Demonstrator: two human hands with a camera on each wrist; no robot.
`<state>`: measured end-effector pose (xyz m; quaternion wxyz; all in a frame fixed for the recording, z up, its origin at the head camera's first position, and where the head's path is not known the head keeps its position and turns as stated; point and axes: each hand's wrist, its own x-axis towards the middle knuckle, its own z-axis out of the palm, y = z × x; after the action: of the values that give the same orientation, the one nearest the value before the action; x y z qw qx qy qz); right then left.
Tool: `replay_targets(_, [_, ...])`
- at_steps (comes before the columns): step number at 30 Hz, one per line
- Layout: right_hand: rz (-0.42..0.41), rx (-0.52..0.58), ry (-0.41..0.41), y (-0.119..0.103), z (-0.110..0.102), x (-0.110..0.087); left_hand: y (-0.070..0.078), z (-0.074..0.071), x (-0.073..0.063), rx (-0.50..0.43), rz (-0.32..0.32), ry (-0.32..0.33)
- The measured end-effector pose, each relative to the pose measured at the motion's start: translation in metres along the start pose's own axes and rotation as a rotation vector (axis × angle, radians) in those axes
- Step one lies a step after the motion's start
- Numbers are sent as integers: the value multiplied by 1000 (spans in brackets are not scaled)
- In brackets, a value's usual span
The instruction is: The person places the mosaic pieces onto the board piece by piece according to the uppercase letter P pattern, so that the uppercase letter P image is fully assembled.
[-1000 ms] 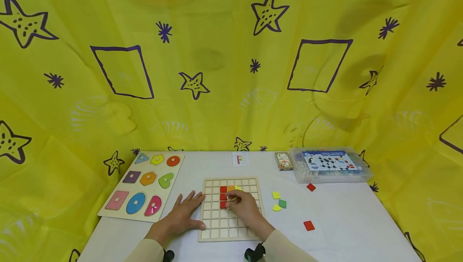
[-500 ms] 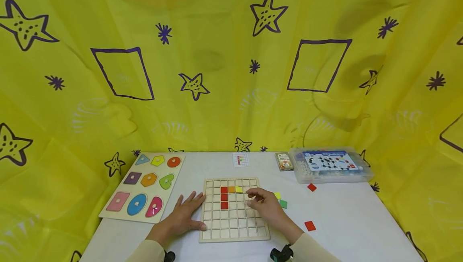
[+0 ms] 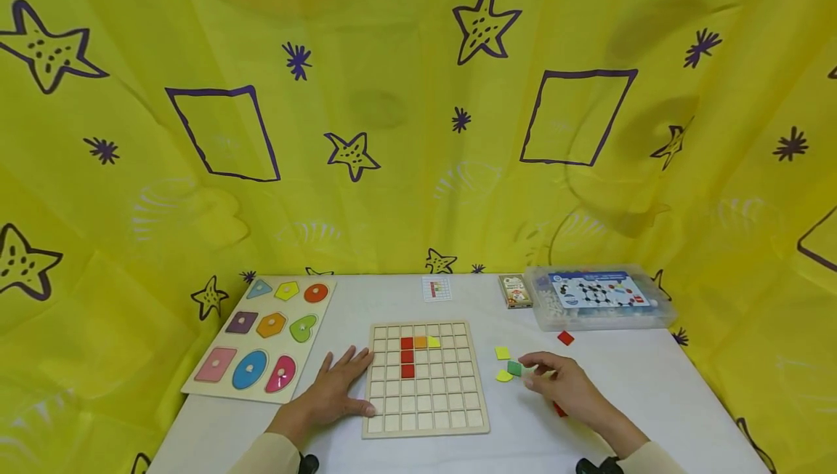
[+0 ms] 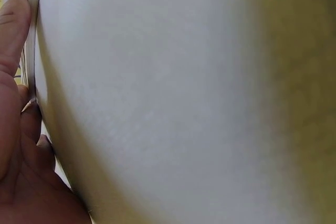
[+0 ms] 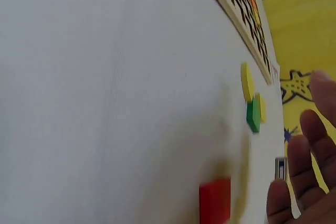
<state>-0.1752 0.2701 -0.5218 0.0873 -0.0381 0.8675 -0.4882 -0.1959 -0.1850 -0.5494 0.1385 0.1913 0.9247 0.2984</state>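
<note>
A wooden grid board lies on the table with three red tiles in one column, then an orange tile and a yellow piece along the top of them. Spread along the board's left edge, my left hand rests with straight fingers and thumb. To the right, my right hand hovers over the table, fingers loosely bent and nothing seen in them. Its fingertips are beside a green tile. Close by lie a yellow square tile and a rounded yellow piece. A red tile is partly under that hand.
A shape puzzle board lies at the left. Behind the grid stands a small pattern card. A card box and a clear plastic case are at the back right, with another red tile in front. Yellow curtain surrounds the table.
My right hand has moved right, off the grid board and across to the loose tiles, uncovering the yellow piece in the grid. The left hand has stayed at the board's edge.
</note>
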Motion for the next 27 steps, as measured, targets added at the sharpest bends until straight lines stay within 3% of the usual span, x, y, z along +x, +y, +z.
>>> replay_targets(6, [-21,-59,-149,30,-31,-16,1,0,0,-9,-3,-4])
replay_targets(13, [-30,-103,-172,48,-46,-29,-1,0,-1,-5,39,24])
replay_targets(20, [-11,-284,-88,53,-39,-25,-2,1,0,0,23,16])
replay_targets(27, [43,-325,56,49,-31,-12,-3,2,1,1,27,13])
